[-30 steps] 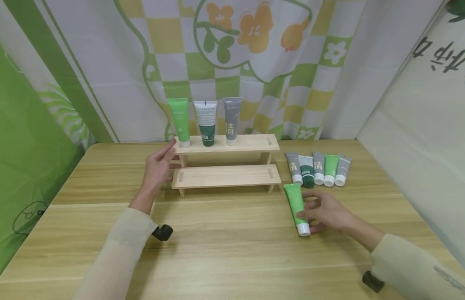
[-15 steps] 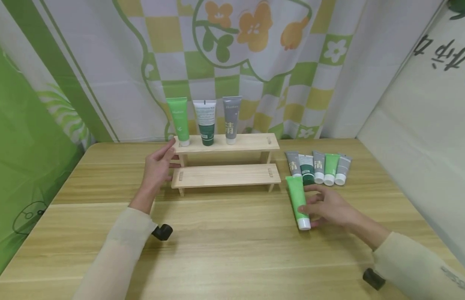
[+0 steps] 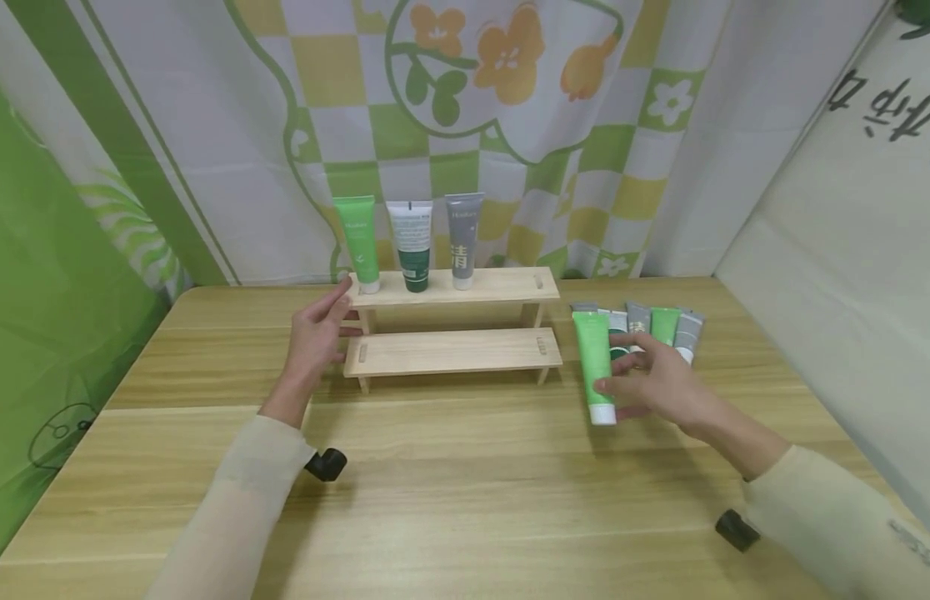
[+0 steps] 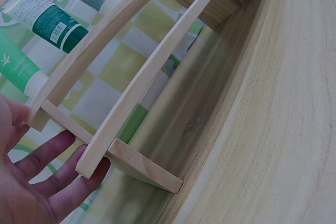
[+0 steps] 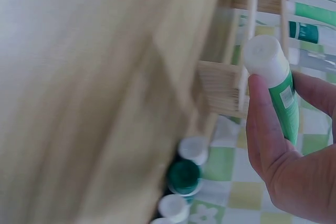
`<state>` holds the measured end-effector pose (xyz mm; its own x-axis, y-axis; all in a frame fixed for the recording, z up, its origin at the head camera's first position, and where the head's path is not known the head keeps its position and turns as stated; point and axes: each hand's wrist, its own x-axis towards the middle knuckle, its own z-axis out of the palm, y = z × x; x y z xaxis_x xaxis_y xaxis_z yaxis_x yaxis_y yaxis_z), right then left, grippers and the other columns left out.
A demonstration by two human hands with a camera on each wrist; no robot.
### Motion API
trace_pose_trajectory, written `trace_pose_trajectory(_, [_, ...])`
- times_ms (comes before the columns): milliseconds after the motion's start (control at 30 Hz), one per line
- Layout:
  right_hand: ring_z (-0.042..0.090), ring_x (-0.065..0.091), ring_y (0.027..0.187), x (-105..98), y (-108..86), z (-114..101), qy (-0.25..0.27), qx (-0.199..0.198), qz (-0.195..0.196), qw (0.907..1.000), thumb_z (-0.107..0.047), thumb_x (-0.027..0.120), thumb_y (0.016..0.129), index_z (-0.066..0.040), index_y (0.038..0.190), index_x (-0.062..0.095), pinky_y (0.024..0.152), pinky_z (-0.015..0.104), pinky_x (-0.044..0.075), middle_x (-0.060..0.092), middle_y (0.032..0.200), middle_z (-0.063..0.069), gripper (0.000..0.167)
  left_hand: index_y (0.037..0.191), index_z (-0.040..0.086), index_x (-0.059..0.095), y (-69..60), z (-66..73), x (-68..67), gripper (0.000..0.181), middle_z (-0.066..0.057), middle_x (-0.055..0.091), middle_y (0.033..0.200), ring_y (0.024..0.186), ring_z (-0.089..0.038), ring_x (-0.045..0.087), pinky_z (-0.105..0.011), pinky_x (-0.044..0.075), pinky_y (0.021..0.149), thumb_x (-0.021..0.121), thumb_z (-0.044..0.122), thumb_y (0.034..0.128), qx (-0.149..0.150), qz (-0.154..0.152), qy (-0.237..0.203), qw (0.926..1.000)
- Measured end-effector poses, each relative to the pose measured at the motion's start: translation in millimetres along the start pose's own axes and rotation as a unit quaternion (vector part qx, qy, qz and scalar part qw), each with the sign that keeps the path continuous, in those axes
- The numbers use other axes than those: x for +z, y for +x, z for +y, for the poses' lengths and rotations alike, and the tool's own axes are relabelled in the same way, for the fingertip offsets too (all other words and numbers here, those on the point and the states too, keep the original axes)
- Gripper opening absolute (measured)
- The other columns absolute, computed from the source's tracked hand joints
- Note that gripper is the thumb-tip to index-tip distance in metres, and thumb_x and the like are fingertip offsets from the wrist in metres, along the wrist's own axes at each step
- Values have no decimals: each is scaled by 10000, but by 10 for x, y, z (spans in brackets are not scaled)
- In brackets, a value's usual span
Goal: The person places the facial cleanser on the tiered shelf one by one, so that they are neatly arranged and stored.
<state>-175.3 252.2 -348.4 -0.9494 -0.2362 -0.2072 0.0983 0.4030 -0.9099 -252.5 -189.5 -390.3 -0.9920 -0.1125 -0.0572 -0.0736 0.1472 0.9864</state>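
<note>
My right hand [image 3: 663,387] grips a light green squeeze tube [image 3: 594,358] with a white cap, in the air right of a two-tier wooden stand [image 3: 450,352]. Its cap points down in the head view. My left hand [image 3: 313,337] holds the stand's left end, thumb side at the upper board and fingers around the end in the left wrist view. On the upper board stand a green tube [image 3: 360,242], a white and dark green tube [image 3: 411,246] and a grey tube [image 3: 463,240], caps down. The lower board bears nothing.
Behind my right hand, several tubes lie in a row, among them a green tube [image 3: 664,325] and a grey tube [image 3: 688,332], partly hidden. A patterned curtain [image 3: 405,133] hangs behind the wooden table [image 3: 435,500]. A white panel [image 3: 847,250] stands at right.
My right hand has lifted the green tube and moved it away from me, tilting it more upright; it now covers part of the tube row. The left hand and stand have stayed put.
</note>
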Motion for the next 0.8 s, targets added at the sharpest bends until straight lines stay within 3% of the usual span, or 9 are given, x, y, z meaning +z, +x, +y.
trace_pose_trajectory(200, [337, 672, 933, -10, 63, -221, -87, -306, 48, 9995, -107, 747, 909, 3, 1556, 207, 741, 474, 608, 437, 1328, 326, 850, 1504, 359, 450, 1, 1, 1, 430, -187, 603, 1311, 1139, -415, 614, -427, 607, 721, 478, 368, 1074, -5, 23, 2, 10000])
trace_pose_trajectory(567, [335, 680, 893, 81, 281, -467, -257, -491, 234, 9982, -116, 754, 907, -40, 1559, 227, 756, 477, 607, 466, 1299, 271, 842, 1501, 359, 456, 8, 2, 5, 428, -180, 617, 1295, 1125, -404, 625, -406, 606, 696, 479, 368, 1073, -18, 33, 65, 10000])
trace_pose_trajectory(800, [336, 666, 1001, 144, 440, -590, -260, -783, 340, 9960, -81, 746, 914, -63, 1559, 225, 756, 454, 609, 490, 1275, 250, 830, 1502, 364, 450, 2, -3, 4, 430, -171, 625, 1287, 1061, -347, 651, -358, 601, 652, 472, 387, 1073, 44, 6, 74, 10000])
